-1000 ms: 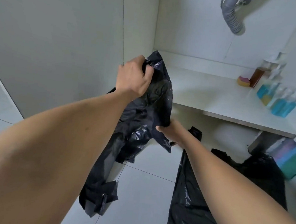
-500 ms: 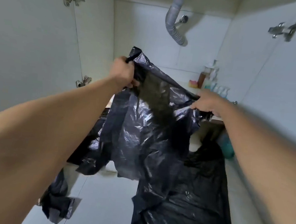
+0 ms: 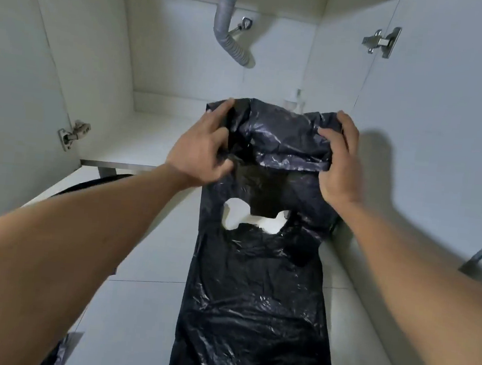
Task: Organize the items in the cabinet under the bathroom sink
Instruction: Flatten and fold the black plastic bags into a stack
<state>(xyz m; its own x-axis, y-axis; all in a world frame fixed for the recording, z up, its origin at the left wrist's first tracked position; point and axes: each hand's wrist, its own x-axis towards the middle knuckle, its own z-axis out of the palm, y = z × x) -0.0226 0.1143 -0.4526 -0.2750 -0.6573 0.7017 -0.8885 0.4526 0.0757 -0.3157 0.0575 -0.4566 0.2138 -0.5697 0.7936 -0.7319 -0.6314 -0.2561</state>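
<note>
A black plastic bag (image 3: 279,139) is held up in front of the open cabinet under the sink. My left hand (image 3: 201,149) pinches its upper left edge and my right hand (image 3: 339,159) grips its upper right edge, with the bag stretched flat between them. Its lower part hangs down over another black bag (image 3: 254,307) spread on the tiled floor. The white cabinet shelf (image 3: 150,132) lies behind the bag, and most of what stands on it is hidden.
A grey corrugated drain hose (image 3: 228,28) hangs from the cabinet top. Both cabinet doors stand open, with hinges at left (image 3: 73,135) and right (image 3: 381,42). The top of a pump bottle (image 3: 296,99) shows behind the bag. More black plastic (image 3: 61,350) lies at lower left.
Both hands have brought the bag to the middle and spread it flat between them. My right hand moved from the bag's side to its upper right edge. The view swung to face the cabinet.
</note>
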